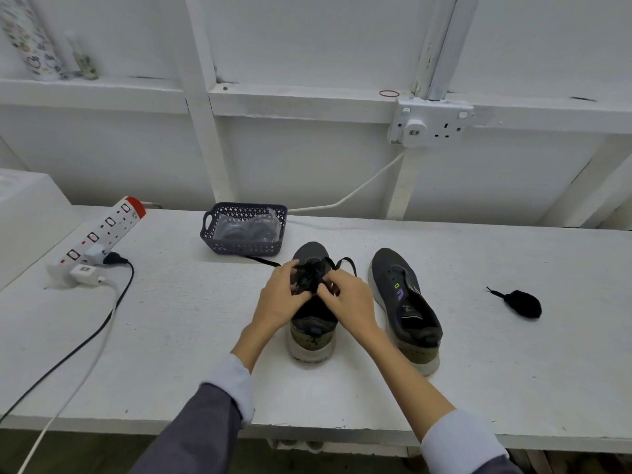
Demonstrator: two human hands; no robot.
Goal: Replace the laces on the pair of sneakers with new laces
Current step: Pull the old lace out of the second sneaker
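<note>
Left hand (284, 299) and right hand (346, 300) both pinch the black lace (347, 260) over the laced sneaker (311, 336), mid-bench (171, 319). The unlaced sneaker (403, 302) stands just beside it on the right. The basket (246, 208) sits behind; bare surface reaches the front edge

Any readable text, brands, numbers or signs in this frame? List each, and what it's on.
None legible.
Sneaker on the right: green and purple marks on its side, too small to read.
Power strip: markings blurred.
White plug adapter: dark label, too small.
Patterned tumbler on the ledge: printed doodles, blurred.
</note>
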